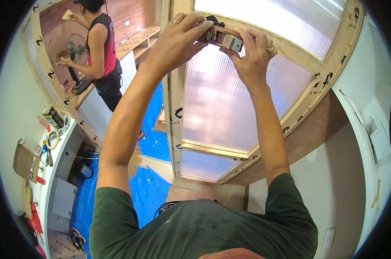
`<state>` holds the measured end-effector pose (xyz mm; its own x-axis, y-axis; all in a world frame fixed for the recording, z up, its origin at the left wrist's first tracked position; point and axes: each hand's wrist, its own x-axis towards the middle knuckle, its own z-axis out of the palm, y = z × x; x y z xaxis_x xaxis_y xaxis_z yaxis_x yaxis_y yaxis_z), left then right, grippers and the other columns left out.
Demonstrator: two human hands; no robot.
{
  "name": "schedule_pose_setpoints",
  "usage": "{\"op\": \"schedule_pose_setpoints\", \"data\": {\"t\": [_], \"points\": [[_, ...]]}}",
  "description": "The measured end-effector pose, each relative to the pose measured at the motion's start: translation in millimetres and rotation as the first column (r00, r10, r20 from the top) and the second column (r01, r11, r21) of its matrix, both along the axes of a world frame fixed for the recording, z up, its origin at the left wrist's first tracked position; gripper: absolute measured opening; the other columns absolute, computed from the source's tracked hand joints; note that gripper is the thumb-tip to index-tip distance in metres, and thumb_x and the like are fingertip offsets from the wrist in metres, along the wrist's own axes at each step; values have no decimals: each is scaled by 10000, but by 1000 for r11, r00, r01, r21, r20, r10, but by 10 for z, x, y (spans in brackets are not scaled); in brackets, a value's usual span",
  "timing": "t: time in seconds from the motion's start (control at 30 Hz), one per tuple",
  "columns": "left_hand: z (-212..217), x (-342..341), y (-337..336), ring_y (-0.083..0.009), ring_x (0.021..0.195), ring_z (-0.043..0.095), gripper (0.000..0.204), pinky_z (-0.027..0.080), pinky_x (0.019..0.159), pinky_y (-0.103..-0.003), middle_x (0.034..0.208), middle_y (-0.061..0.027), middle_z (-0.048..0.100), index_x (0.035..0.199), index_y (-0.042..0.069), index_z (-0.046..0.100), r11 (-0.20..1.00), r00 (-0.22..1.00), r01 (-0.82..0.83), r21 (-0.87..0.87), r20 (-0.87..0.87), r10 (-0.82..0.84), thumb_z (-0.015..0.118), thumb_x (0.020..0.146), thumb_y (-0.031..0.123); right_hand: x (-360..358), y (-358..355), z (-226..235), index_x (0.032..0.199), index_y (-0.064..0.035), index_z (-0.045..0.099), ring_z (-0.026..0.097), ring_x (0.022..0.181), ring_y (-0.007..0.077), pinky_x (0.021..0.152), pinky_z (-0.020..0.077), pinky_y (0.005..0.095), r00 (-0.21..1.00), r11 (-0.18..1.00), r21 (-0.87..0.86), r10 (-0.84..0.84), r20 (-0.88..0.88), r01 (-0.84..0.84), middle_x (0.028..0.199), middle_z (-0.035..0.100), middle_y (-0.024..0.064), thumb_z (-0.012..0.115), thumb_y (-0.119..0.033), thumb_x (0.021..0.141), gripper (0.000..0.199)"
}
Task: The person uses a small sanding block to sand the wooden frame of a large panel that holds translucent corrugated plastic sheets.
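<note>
Both my arms reach up to a wooden-framed panel (176, 129) with ribbed translucent sheets. At its upper crossbar I hold what looks like a small hand plane (220, 38), with a reddish-brown body, dark slots and a pale metal end. Closed around its left, dark end is my left hand (182, 41), which wears a ring. My right hand (253, 58) grips the other end between thumb and fingers. A small yellowish piece (271, 50) shows beside the right hand's outer fingers; its kind is unclear. The plane's contact with the crossbar is partly hidden.
Beyond a wooden frame at left, another person (101, 52) stands near a fan (76, 45), holding a pale block. A white counter (53, 149) carries a tape roll (53, 139), tools and boxes. Blue sheeting (150, 190) covers the floor. White cabinetry (355, 103) stands at right.
</note>
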<state>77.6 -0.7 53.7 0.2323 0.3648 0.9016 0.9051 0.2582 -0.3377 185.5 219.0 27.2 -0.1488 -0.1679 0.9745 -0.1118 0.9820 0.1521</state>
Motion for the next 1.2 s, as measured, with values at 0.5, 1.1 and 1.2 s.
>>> {"op": "schedule_pose_setpoints", "data": {"t": [0.5,1.1,1.2], "points": [[-2,-204,-189,-334,1094,668,567,585,923,-425,1232,-112,670,1307,88,698,999,998,35,2,47,-35,888,774,111,-148,-166,123,1272,-247,750,485,1019,205,910,374,410,998,993,109,-42,-55,47,1180,505,3,956,-372,700,621],[-62,-255,-281,-309,1155,670,607,577,981,-380,1302,-135,651,1345,86,697,999,994,-32,-4,108,32,910,776,86,-208,-233,170,1268,-286,702,552,1087,258,957,383,589,1000,994,102,28,-9,-27,1134,549,-2,901,-415,752,568],[-46,-234,-314,-306,1164,670,603,580,982,-378,1316,-137,643,1360,84,690,997,994,-76,-2,81,76,900,794,87,-194,-247,220,1259,-279,699,564,1074,255,961,391,591,1000,992,126,12,-1,-12,1131,548,1,896,-411,756,556]]}}
